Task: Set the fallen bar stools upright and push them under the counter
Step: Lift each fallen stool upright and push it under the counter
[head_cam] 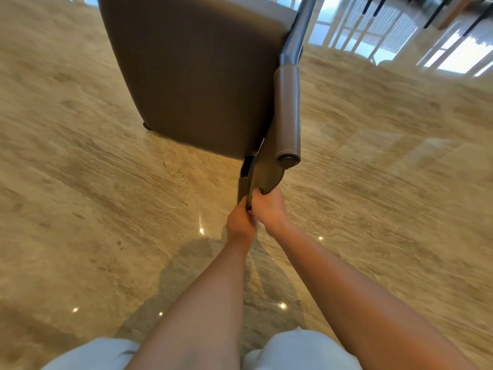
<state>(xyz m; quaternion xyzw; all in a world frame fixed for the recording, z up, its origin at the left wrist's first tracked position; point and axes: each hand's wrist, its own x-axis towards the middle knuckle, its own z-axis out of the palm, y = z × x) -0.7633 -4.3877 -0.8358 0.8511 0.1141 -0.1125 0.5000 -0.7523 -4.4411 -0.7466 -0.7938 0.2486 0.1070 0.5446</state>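
Left hand (pixel 241 222) and right hand (pixel 269 209) both grip near edge of tilted brown bar stool (pixel 197 76). Glossy beige floor (pixel 80 182), white railing (pixel 346 30) far right.

The floor (pixel 80 182) is made of polished beige stone with brown veins. Small bright spots (pixel 201 231) of light are reflected in it towards the near edge, and a grey shadow (pixel 192 265) is cast there too. A tilted bar stool (pixel 192 76) is seen over its middle; whether the dark foot (pixel 146 126) touches the stone cannot be told. Along the far edge white window frames (pixel 344 30) are set, and thin dark legs (pixel 437 12) are seen at the far right corner.
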